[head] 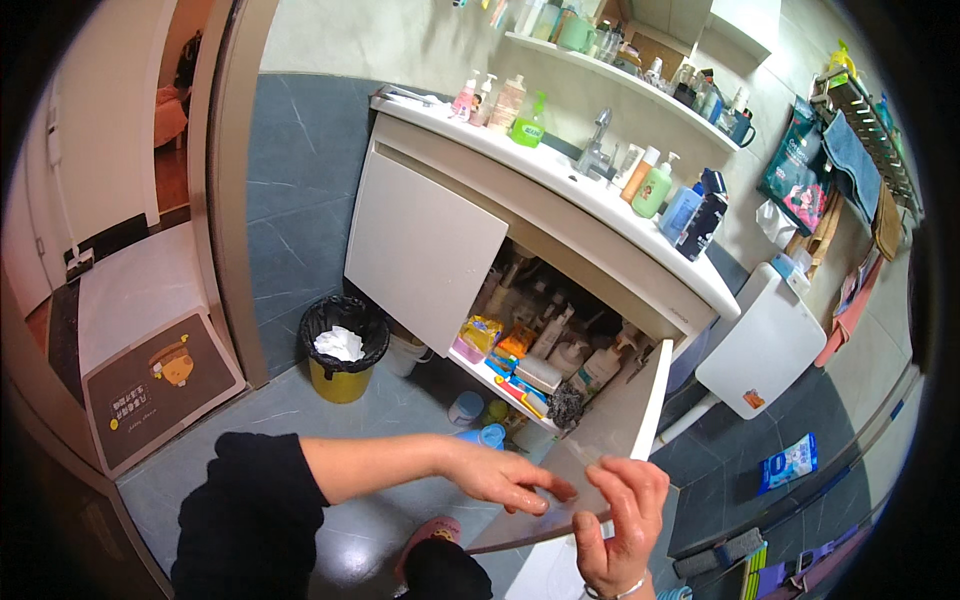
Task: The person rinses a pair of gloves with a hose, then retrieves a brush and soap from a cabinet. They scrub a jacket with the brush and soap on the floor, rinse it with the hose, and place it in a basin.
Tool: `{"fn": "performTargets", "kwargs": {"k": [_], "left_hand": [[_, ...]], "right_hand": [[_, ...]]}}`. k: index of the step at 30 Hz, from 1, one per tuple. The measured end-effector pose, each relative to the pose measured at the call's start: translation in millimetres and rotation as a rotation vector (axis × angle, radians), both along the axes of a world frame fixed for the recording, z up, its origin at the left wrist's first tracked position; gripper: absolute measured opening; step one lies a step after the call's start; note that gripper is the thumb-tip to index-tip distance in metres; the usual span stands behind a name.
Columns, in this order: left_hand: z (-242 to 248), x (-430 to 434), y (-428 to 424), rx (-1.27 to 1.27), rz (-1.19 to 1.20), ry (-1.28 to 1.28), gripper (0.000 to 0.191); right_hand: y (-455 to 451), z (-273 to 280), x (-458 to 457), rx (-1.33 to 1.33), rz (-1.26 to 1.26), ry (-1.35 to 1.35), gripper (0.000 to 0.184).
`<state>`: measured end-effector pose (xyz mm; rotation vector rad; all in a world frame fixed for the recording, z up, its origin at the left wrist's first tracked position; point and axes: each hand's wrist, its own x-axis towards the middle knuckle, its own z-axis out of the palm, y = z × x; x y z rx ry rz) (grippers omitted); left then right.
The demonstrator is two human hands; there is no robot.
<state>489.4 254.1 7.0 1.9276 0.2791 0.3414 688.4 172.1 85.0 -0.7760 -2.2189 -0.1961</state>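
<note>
My left hand (510, 480) reaches across in front of the inner face of an open vanity cabinet door (651, 397). Its fingers are spread and hold nothing. Beside it, at the door's free corner, my right hand (622, 510) has curled fingers, with the thumb apart and nothing seen between them. Whether either hand touches the door is unclear. Both look wet. Inside the cabinet, pump bottles (600, 369), a yellow packet (480, 330), an orange packet (517, 341) and a dark scouring ball (564, 405) crowd the shelf. A red-and-yellow handled brush (521, 396) lies at the shelf's front edge.
A yellow bin (341, 384) with a black liner stands left of the cabinet. Blue containers (466, 409) sit on the floor below it. Bottles (654, 187) line the white sink counter (480, 139). A toilet cistern (765, 341) is on the right; a doormat (165, 390) lies left.
</note>
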Motion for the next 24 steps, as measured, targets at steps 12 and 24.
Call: {"fn": "performTargets", "kwargs": {"k": [12, 24], "left_hand": [[-182.6, 62.4, 214.7, 0.512, 1.183, 0.316, 0.036], [-217.5, 116.3, 322.8, 1.175, 1.403, 0.659, 0.032]], "right_hand": [[15.2, -21.2, 25.1, 0.181, -0.007, 0.121, 0.018], [41.0, -37.1, 71.1, 0.175, 0.21, 0.009, 0.014]]}}
